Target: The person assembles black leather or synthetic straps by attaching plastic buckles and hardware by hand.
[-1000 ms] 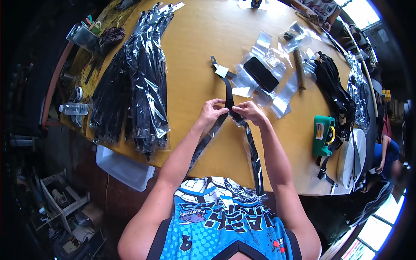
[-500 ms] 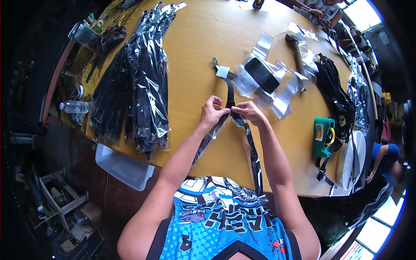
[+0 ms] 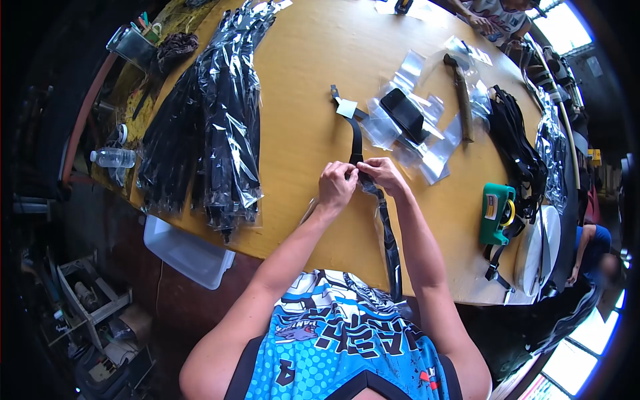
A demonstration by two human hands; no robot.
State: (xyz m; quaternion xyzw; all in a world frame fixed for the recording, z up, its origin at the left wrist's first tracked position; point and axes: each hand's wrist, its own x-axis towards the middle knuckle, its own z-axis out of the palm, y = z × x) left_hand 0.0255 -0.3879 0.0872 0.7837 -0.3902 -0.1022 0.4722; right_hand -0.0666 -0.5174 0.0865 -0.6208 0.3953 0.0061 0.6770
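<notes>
A black strap (image 3: 356, 139) with a small white tag (image 3: 346, 108) near its top lies on the yellow table in front of me. My left hand (image 3: 339, 183) pinches the strap at its middle, fingers curled. Right beside it, my right hand (image 3: 380, 173) also pinches the strap, its fingertips almost touching the left ones. Below my right hand, a length of strap in clear plastic (image 3: 389, 247) runs down to the table edge by my shirt. The exact spot under my fingertips is hidden.
Plastic-wrapped black straps (image 3: 230, 127) cover the left side. A phone (image 3: 403, 115) on clear sleeves, a hammer (image 3: 460, 100), loose black straps (image 3: 512, 143) and a green tape dispenser (image 3: 494, 213) lie right. A co-worker's hand (image 3: 483, 25) is at the top right.
My left hand has moved slightly right and down and its fingers have curled more. The left length of strap that ran below it no longer shows beside the forearm.
</notes>
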